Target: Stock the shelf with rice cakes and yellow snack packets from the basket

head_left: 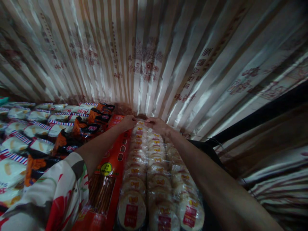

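Observation:
Long clear-plastic packs of round pale biscuits or cakes (157, 166) run away from me in rows, each piece with a yellow and red label. At the far end of the left row (136, 160), my left hand (129, 122) has its fingers pinched at the plastic edge. My right hand (157, 124) reaches in from the other side, fingers closed on the same far end. Dim light and blur hide the exact grip. Beneath my left forearm lies a red bag of brown stick snacks (103, 189).
Rows of white packets with striped edges (39, 128) and black-orange packets (84, 130) fill the left side. A pleated, printed sheet (149, 54) rises behind the goods. On the right, a dark bar (260, 112) slants past my right arm.

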### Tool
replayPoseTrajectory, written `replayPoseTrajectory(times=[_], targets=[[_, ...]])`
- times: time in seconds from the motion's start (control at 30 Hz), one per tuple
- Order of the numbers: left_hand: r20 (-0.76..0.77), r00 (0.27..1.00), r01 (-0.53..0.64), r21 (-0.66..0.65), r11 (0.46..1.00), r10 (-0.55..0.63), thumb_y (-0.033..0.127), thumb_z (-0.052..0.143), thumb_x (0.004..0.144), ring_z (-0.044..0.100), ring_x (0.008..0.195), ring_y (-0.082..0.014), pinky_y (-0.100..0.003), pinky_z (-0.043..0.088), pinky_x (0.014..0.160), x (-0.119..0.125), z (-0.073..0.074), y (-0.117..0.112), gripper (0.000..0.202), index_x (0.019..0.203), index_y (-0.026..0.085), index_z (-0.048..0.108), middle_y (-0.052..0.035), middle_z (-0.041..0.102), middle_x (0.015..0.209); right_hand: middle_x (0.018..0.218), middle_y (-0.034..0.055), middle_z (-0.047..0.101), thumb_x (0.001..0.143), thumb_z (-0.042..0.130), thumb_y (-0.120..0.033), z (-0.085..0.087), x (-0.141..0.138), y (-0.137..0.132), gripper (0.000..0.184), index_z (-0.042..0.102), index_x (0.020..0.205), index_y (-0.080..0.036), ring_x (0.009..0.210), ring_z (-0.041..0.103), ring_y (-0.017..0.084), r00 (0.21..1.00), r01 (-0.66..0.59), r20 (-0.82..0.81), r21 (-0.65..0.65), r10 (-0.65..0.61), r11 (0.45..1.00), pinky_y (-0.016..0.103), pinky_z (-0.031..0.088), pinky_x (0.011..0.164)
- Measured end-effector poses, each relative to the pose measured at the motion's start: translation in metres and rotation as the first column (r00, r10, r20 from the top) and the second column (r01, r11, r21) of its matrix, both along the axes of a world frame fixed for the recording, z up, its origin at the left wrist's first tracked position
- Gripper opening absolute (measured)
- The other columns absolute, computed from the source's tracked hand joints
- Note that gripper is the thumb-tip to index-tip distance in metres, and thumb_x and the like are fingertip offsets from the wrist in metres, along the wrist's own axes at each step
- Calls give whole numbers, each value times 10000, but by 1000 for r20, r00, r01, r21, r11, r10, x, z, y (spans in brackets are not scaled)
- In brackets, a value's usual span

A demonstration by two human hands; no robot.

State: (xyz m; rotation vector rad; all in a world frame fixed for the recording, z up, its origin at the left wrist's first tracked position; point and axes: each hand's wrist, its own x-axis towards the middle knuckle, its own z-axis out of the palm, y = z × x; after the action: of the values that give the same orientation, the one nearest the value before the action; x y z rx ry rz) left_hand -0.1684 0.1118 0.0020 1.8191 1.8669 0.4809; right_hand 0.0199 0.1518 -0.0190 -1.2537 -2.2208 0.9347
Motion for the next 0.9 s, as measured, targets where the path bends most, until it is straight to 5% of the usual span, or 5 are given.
replayPoseTrajectory(times=[0.5, 0.9], targets=[[184, 978, -104, 49, 993, 93, 142, 538, 747, 542, 614, -83, -159, 400, 556, -1, -9, -1, 199, 879, 108, 683, -19, 667, 728, 558, -36, 571, 707, 602, -219, -5, -8, -2, 64, 648, 713, -175, 505, 492, 87, 984, 174, 28, 60, -176, 983, 210, 392, 542], [166, 979, -102, -92, 991, 116, 202, 539, 768, 517, 478, -70, -159, 398, 471, -10, -12, -9, 180, 682, 86, 646, -25, 613, 573, 685, -12, 635, 749, 573, -226, -10, -9, -5, 82, 650, 743, -198, 649, 550, 117, 975, 161, 117, 215, -189, 963, 223, 413, 635]])
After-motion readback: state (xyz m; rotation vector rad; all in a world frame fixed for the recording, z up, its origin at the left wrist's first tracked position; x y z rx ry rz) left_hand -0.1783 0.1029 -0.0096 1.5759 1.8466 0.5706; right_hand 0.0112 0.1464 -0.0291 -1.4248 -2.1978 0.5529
